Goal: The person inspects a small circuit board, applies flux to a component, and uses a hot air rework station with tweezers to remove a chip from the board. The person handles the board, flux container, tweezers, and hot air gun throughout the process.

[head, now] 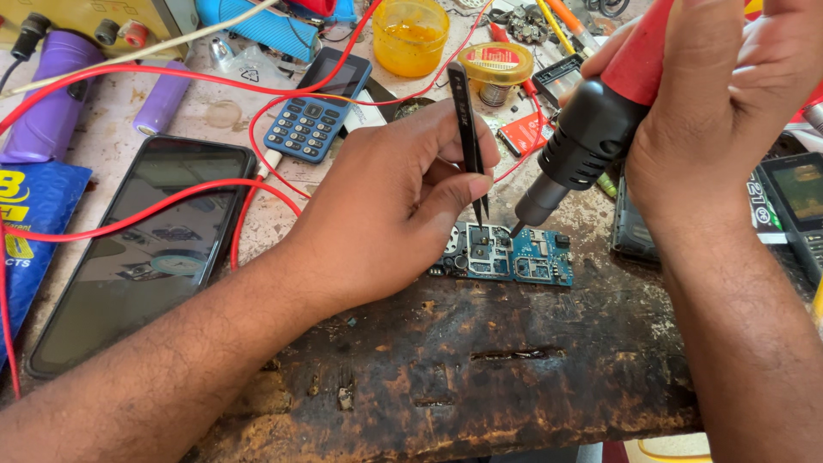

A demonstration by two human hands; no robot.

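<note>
A small blue circuit board (523, 257) lies on a scorched wooden block (480, 360). My left hand (386, 206) rests beside the board and pinches black tweezers (467, 129), whose tips touch the board's left half. My right hand (720, 94) grips a hot-air tool (591, 129) with a red handle and black body. Its metal nozzle (536, 206) points down at the board, just right of the tweezer tips.
A large black smartphone (146, 249) lies left, crossed by red wires (163, 206). A blue keypad phone (317, 107), purple cells (163, 99), a yellow cup (410, 34) and a flux tin (495, 64) crowd the back. More phones (797, 206) sit at right.
</note>
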